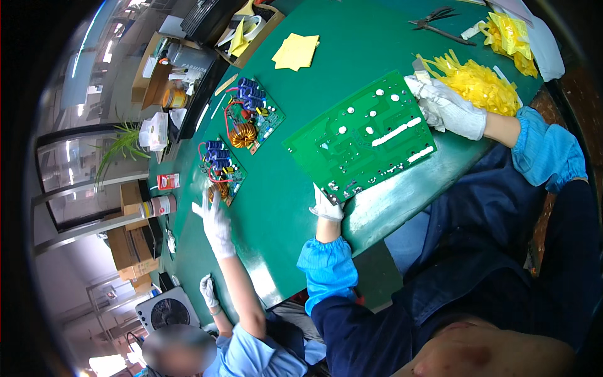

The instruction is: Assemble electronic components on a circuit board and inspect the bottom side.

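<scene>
A large green circuit board (370, 135) is held tilted over the table, its solder side with white strips and dots facing me. My right hand (449, 108), in a white glove, grips the board's right edge, fingers closed. My left hand (327, 206), also gloved, is closed at the lower corner; its fingers are mostly hidden behind the board. Farther left lie two boards fitted with parts: a far board (254, 116) with blue capacitors and a copper coil, and a nearer similar board (223, 166). A co-worker's gloved hand (217, 226) reaches to the nearer one.
Yellow tape strips (474, 85) lie in a heap beside my right hand, with pliers (440, 26) beyond. Yellow sheets (296, 51) rest at the far side. A co-worker (251, 345) sits at my left near a fan (169, 312). Boxes (132, 251) stand behind.
</scene>
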### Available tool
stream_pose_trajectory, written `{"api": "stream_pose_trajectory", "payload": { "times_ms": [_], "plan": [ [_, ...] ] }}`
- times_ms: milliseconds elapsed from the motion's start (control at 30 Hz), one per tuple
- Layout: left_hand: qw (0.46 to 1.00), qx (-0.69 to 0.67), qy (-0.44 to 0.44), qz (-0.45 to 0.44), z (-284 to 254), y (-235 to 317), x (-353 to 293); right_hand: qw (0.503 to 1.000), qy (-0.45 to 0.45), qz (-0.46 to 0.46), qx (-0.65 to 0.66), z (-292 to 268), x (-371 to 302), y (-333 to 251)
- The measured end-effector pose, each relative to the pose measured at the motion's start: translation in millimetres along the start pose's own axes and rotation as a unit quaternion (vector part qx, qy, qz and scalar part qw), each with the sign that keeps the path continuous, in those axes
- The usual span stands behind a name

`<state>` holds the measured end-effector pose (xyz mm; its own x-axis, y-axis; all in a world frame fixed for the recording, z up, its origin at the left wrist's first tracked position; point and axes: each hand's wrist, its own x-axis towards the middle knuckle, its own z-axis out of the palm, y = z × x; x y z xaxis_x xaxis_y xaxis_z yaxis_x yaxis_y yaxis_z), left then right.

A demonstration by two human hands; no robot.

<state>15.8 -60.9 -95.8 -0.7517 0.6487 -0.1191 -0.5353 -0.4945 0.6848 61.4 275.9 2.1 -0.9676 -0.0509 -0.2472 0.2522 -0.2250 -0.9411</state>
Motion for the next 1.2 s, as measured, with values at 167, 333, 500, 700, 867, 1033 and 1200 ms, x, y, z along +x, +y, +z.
{"api": "stream_pose_trajectory", "payload": {
  "times_ms": [167, 333, 500, 700, 867, 1033, 1200],
  "plan": [
    [0.989, 0.067, 0.129, -0.013, 11, -1, 4, 0.999, -0.018, 0.021, 0.018, 4, 0, -4],
    [0.986, -0.039, 0.157, -0.044, 24, 3, 10, 0.999, 0.039, 0.006, -0.031, 2, 4, 2],
    [0.987, -0.047, 0.153, -0.035, 22, 1, 12, 0.999, 0.024, -0.02, -0.022, 7, 2, -1],
    [0.986, -0.071, 0.141, -0.052, 42, 6, 14, 0.999, 0.032, 0.011, -0.042, 6, -1, -4],
    [0.991, -0.107, 0.068, -0.036, 32, 4, 17, 0.994, 0.078, 0.015, -0.081, 8, 0, -5],
    [0.995, -0.077, 0.06, -0.026, 23, 1, 15, 0.995, 0.067, 0.021, -0.068, 5, 4, -3],
    [0.994, -0.09, 0.055, -0.032, 26, 1, 17, 0.996, 0.068, -0.007, -0.05, 8, 6, 0]
  ]
}}
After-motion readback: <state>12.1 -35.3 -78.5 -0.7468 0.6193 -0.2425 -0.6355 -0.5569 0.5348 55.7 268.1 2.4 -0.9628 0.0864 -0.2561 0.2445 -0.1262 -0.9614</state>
